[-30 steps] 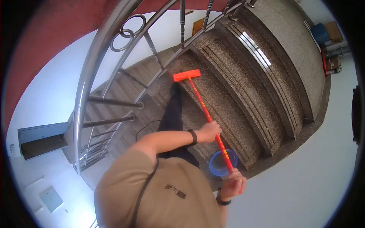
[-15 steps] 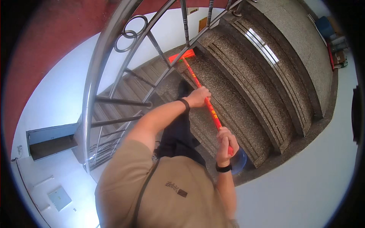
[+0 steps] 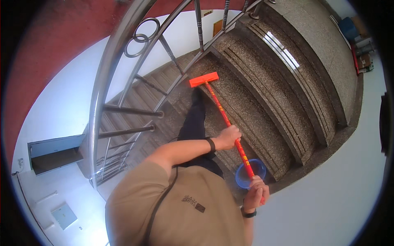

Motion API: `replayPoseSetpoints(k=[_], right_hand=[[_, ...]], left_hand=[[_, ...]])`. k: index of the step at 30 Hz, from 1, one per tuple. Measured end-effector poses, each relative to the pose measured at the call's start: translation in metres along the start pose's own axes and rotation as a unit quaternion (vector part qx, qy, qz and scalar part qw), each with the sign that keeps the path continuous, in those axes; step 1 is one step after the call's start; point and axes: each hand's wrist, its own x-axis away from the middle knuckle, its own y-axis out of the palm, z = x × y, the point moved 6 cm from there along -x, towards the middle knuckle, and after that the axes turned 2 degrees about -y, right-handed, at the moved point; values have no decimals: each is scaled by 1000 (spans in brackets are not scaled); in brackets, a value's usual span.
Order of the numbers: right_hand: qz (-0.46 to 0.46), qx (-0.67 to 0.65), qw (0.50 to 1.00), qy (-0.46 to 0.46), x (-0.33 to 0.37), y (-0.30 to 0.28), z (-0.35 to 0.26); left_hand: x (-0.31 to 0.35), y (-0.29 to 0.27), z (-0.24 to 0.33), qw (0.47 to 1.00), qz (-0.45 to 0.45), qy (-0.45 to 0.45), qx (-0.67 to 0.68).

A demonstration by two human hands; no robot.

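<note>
With both hands I grip an orange-red long-handled floor brush (image 3: 222, 111). My left hand (image 3: 229, 137) is closed around the middle of its handle. Lower down, my right hand (image 3: 256, 192) wraps the handle's end. The wide brush head points away from me, over a speckled stone step (image 3: 246, 98) close to my foot; whether its bristles touch the stone I cannot tell. Beside the handle, near my right hand, stands a translucent blue bucket (image 3: 262, 166), partly covered by the handle.
Curved stone stairs climb to the right towards a landing (image 3: 318, 45). A metal railing (image 3: 100, 94) runs along the left, with lower steps (image 3: 141, 92) beyond it. A white wall (image 3: 312, 205) borders the right. Boxes and a blue container (image 3: 349, 29) stand at the upper right.
The brush head has come back towards me and slightly right, away from the railing. Both hands have moved down and right with the handle, and more of the blue bucket shows.
</note>
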Motion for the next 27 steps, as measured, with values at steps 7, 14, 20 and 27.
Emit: replayPoseSetpoints(k=[7,14,20,27], right_hand=[[-95,39,995,4,-37,66,40],[-167,14,985,-26,-67,118,54],[-93,31,995,9,-32,52,35],[-37,-18,999,27,2,18,3]], left_hand=[[-20,-51,-74,998,14,46,-44],[-37,-91,-122,995,-2,21,-97],[-15,-50,-56,999,8,27,-43],[14,-19,-12,1000,29,-6,-7]])
